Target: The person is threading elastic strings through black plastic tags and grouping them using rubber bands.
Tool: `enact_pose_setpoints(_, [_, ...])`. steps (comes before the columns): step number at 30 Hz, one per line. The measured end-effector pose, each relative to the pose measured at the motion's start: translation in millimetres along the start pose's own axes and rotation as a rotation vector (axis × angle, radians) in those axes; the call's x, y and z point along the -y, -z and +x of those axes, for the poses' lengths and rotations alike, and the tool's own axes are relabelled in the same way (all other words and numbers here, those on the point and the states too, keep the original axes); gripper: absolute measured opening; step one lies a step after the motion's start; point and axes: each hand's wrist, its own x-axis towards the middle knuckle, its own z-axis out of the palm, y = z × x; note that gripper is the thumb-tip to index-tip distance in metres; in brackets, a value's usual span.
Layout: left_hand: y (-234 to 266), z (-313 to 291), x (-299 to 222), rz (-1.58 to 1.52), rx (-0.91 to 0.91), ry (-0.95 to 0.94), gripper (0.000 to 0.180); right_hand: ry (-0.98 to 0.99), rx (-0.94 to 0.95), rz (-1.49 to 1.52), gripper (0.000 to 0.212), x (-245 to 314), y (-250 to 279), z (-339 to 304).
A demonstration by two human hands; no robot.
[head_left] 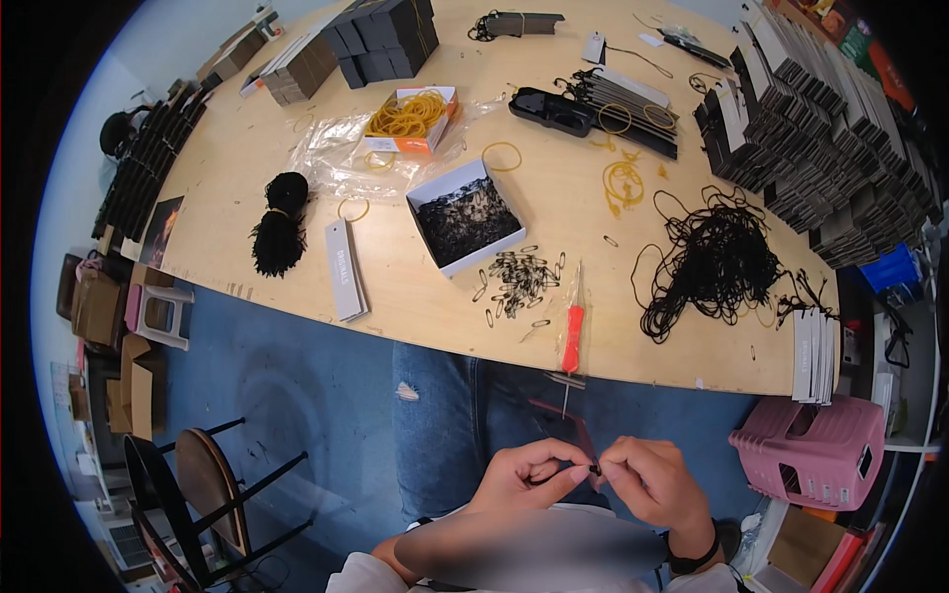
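Both hands meet over my lap, just off the table's near edge. My left hand [534, 476] is closed, thumb and forefinger pinching a small dark piece [594, 469]. Against the same piece, my right hand [647, 484] is closed with its fingertips pressed together; exactly what it grips is hidden. Beyond the fingers shows a thin, dark pinkish strip [571, 420]. On the table edge nearest the hands lies a red-handled awl [573, 331], its point facing away. Loose safety pins [524, 282] are heaped left of it, beside a white box [474, 259] of dark pins.
Tangled black cords [712, 262] lie to the right, near white tags [815, 356] and tall stacks of grey tags [820, 138]. A black cord bundle [282, 222], a grey tag stack [346, 272] and a box of rubber bands [415, 119] are left. A chair [213, 484] stands lower left.
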Motion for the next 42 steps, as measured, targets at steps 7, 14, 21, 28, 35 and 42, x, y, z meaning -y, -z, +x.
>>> enact_pose_setpoints(7, [-0.1, 1.3, 3.6, 0.013, 0.000, -0.053, 0.010, 0.215, -0.259, -0.193, 0.019, -3.5, -8.5, -3.0])
enact_pose_setpoints(14, [-0.4, 0.1, 1.1, 0.033, -0.004, -0.050, 0.009, 0.179, -0.231, -0.202, 0.016, -0.3, -8.4, 0.5])
enact_pose_setpoints(21, [-1.6, 0.8, 2.4, 0.037, 0.003, -0.052, 0.010, 0.192, -0.234, -0.195, 0.014, -5.2, -10.6, -0.1])
enact_pose_setpoints(28, [0.1, 1.9, 0.6, -0.051, 0.054, -0.005, 0.009, 0.333, -0.299, -0.354, 0.020, -9.5, -11.9, -1.6])
enact_pose_setpoints(35, [0.6, 1.0, 2.2, -0.083, 0.086, 0.003, 0.012, 0.364, -0.350, -0.350, 0.021, -7.8, -12.8, -2.6])
enact_pose_setpoints(42, [1.4, 3.9, 3.7, -0.287, 0.099, 0.143, 0.014, 0.256, -0.303, -0.158, 0.019, -2.6, -10.0, -2.6])
